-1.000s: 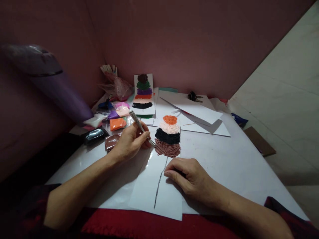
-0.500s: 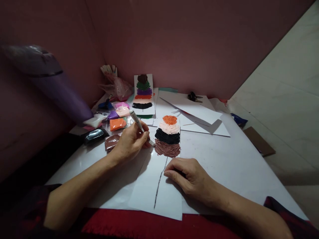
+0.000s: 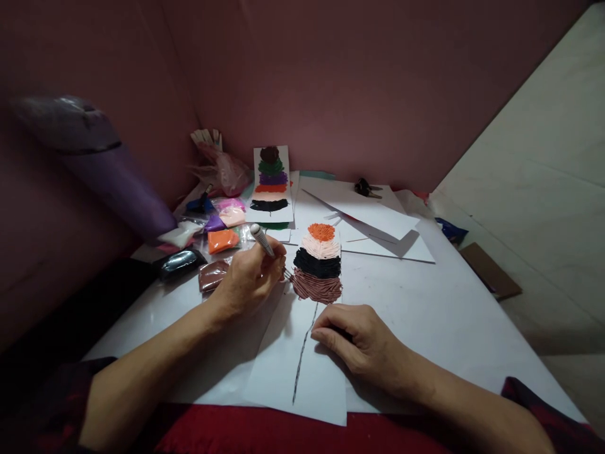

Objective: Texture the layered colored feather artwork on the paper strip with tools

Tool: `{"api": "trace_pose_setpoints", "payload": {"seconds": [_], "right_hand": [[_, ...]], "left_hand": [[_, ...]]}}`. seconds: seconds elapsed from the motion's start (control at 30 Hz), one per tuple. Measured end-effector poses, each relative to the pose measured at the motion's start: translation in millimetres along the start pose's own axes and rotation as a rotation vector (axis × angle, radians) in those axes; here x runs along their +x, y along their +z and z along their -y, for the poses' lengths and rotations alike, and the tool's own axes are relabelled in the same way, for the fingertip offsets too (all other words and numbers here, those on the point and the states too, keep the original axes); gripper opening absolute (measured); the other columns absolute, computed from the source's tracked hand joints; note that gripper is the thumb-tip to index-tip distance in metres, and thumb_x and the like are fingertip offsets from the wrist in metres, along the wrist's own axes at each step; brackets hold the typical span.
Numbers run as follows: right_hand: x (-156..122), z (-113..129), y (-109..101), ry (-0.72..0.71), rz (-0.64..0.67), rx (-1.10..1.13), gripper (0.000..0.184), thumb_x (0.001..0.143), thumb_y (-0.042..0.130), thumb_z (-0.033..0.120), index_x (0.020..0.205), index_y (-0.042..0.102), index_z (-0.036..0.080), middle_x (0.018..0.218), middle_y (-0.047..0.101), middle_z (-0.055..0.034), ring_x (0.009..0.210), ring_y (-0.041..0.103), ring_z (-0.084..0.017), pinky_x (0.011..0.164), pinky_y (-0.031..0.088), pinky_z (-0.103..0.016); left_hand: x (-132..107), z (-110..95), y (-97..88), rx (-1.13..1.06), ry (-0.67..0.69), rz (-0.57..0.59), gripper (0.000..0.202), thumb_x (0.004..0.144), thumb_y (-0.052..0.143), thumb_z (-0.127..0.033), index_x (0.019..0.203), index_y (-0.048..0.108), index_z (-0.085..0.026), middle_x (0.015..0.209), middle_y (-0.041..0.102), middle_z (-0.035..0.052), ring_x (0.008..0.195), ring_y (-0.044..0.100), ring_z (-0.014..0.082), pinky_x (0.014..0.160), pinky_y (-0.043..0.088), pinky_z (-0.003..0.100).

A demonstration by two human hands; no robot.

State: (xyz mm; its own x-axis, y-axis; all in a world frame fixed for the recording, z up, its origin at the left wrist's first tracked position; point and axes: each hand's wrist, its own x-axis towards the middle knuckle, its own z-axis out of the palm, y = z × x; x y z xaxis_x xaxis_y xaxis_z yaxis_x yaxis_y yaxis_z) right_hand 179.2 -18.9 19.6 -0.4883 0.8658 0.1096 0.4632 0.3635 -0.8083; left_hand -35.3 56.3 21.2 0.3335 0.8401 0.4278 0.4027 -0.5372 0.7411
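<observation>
My left hand (image 3: pixel 255 277) is closed around a slim tool with a pale, patterned handle (image 3: pixel 261 238). Its thin tip meets the left edge of the brown clay band (image 3: pixel 317 286); the tip's exact shape is too small to tell. Above the brown lie black (image 3: pixel 319 262), pale pink (image 3: pixel 321 246) and orange (image 3: pixel 321 232) clay bands, all scored with fine lines. They sit on a white sheet (image 3: pixel 278 372) with a dark drawn stem line below. My right hand (image 3: pixel 362 343) rests loosely curled on the sheet beside that stem, with nothing visible in its fingers.
Bagged clay lies to the left: orange (image 3: pixel 223 240), brown (image 3: pixel 213 275) and black (image 3: pixel 181 263). A finished-looking clay feather card (image 3: pixel 271 211) leans at the back. Folded white paper (image 3: pixel 368 211) and keys (image 3: pixel 366 188) lie behind. A purple rolled bundle (image 3: pixel 118 176) leans at left.
The tool's handle has tilted and its top end has dropped slightly, with my left hand turning a little. The right hand stays in place on the sheet.
</observation>
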Motion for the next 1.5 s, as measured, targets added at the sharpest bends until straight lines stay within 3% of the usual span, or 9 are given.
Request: {"api": "trace_pose_setpoints", "payload": {"seconds": [0.27, 0.5, 0.67, 1.07, 1.5], "right_hand": [[0, 0, 0, 0.013, 0.005, 0.010, 0.018, 0.091, 0.055, 0.018, 0.078, 0.066, 0.017, 0.072, 0.068, -0.0015, 0.066, 0.060, -0.013, 0.064, 0.046, -0.026], [0, -1, 0, 0.016, 0.003, 0.008, 0.018, 0.091, 0.056, 0.018, 0.076, 0.066, 0.016, 0.070, 0.066, -0.0014, 0.064, 0.058, -0.013, 0.063, 0.045, -0.026], [0, -3, 0, 0.012, 0.003, 0.028, 0.018, 0.091, 0.056, 0.017, 0.076, 0.066, 0.015, 0.070, 0.067, -0.0015, 0.064, 0.059, -0.012, 0.063, 0.045, -0.025], [1, 0, 0, 0.014, -0.005, 0.014, 0.018, 0.091, 0.056, 0.018, 0.076, 0.067, 0.016, 0.070, 0.067, -0.0012, 0.064, 0.059, -0.013, 0.063, 0.045, -0.025], [1, -1, 0, 0.011, -0.006, 0.018, 0.019, 0.091, 0.056, 0.019, 0.075, 0.066, 0.016, 0.069, 0.067, -0.0018, 0.064, 0.058, -0.013, 0.063, 0.044, -0.026]], "left_hand": [[-2, -5, -1.7, 0.000, 0.130, -0.159, 0.007, 0.086, 0.056, -0.015, 0.093, 0.053, -0.017, 0.075, 0.059, 0.0000, 0.063, 0.065, 0.0119, 0.060, 0.059, 0.024], [-5, -16, 7.5, -0.323, -0.161, -0.082, 0.011, 0.087, 0.061, -0.024, 0.091, 0.053, -0.017, 0.071, 0.064, 0.0000, 0.060, 0.068, 0.0132, 0.057, 0.060, 0.024], [-1, -20, 9.3, -0.393, -0.321, -0.068, 0.014, 0.084, 0.062, -0.026, 0.087, 0.053, -0.016, 0.063, 0.065, -0.0006, 0.056, 0.067, 0.0136, 0.053, 0.057, 0.023], [-2, -11, 15.8, -0.358, -0.341, -0.004, 0.017, 0.084, 0.060, -0.032, 0.088, 0.052, -0.018, 0.066, 0.066, 0.0013, 0.057, 0.068, 0.0190, 0.053, 0.057, 0.030], [2, -9, 10.5, -0.283, -0.350, -0.022, 0.014, 0.084, 0.059, -0.029, 0.087, 0.052, -0.017, 0.061, 0.064, -0.0006, 0.053, 0.067, 0.0166, 0.052, 0.056, 0.027]]}}
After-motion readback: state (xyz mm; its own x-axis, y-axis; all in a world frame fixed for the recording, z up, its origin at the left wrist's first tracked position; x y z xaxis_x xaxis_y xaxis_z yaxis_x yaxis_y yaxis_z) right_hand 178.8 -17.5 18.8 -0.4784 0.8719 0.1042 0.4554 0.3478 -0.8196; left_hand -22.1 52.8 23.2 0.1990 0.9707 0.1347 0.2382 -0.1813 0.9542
